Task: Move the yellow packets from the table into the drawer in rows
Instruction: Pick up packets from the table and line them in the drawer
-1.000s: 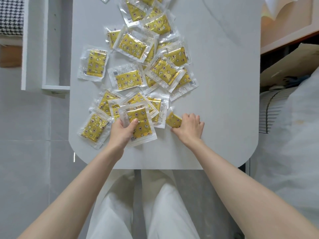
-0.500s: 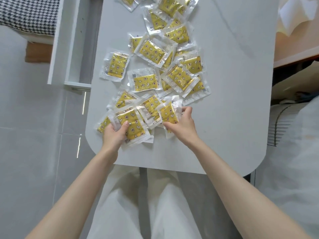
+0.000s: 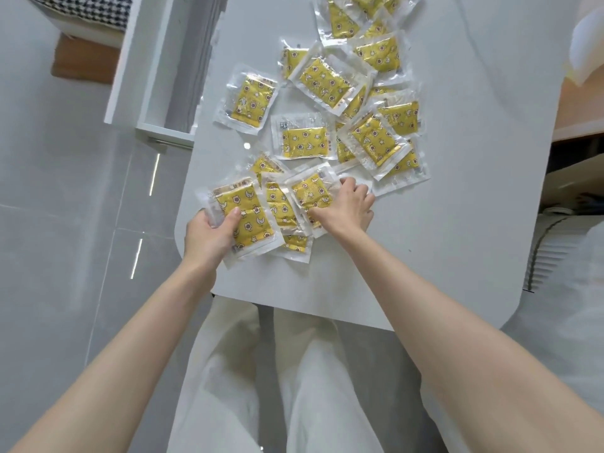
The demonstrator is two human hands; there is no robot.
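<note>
Many yellow star-patterned packets in clear plastic wrappers (image 3: pixel 304 142) lie scattered and overlapping on the white rounded-corner table (image 3: pixel 457 223), from the near left edge to the far side. None visible inside the open white drawer (image 3: pixel 170 76) at the table's far left; what shows of its interior looks bare. Left hand (image 3: pixel 209 237) closed on one packet at the near left table edge, thumb on top, fingers under it. Right hand (image 3: pixel 346 207) rests on an overlapping cluster just beside it, fingers curled at a packet's edge; whether it grips, cannot tell. Judgement: task at its start, gathering a first batch. All rows remain to be laid.
</note>
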